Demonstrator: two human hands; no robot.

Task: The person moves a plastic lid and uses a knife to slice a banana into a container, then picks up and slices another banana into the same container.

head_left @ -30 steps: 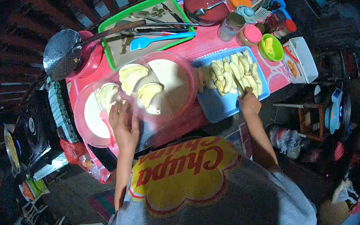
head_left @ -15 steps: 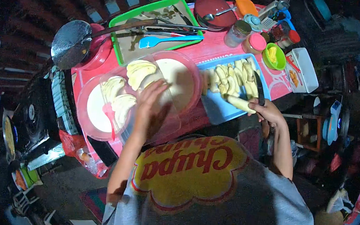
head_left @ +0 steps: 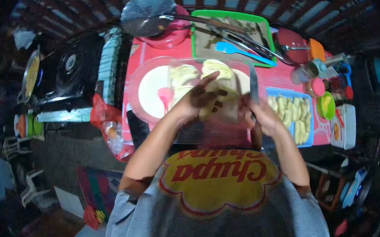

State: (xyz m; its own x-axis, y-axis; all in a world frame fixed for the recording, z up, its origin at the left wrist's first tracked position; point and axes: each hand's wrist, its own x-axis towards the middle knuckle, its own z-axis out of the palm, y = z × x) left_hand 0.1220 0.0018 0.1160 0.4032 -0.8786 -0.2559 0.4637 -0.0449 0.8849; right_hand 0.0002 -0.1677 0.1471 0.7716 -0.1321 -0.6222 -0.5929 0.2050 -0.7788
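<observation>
My left hand (head_left: 195,103) is curled over a clear tray (head_left: 225,133), its fingers smeared by motion, with a pale peeled banana (head_left: 207,107) against them. In my right hand (head_left: 264,118), just across from it, a knife (head_left: 252,81) points away from me with its blade up. Bananas cut into fans (head_left: 217,69) lie on the clear tray. Beneath the tray stand pink bowls of creamy white batter (head_left: 152,90), and a pink spoon handle (head_left: 164,98) shows at the left one. Several peeled bananas (head_left: 289,110) lie in a blue tray (head_left: 308,138) at right.
A green-rimmed tray (head_left: 193,39) with a blue spatula (head_left: 242,53) and tongs stands behind. A strainer (head_left: 147,14) rests on a pink basin at back left. Jars (head_left: 305,73) and a green bowl (head_left: 326,105) crowd the right. A stove (head_left: 69,63) stands left.
The view has swung right, so the table appears more to the left-hand hob side. My right hand has come from the blue tray toward my left, and the banana is now at my left hand.
</observation>
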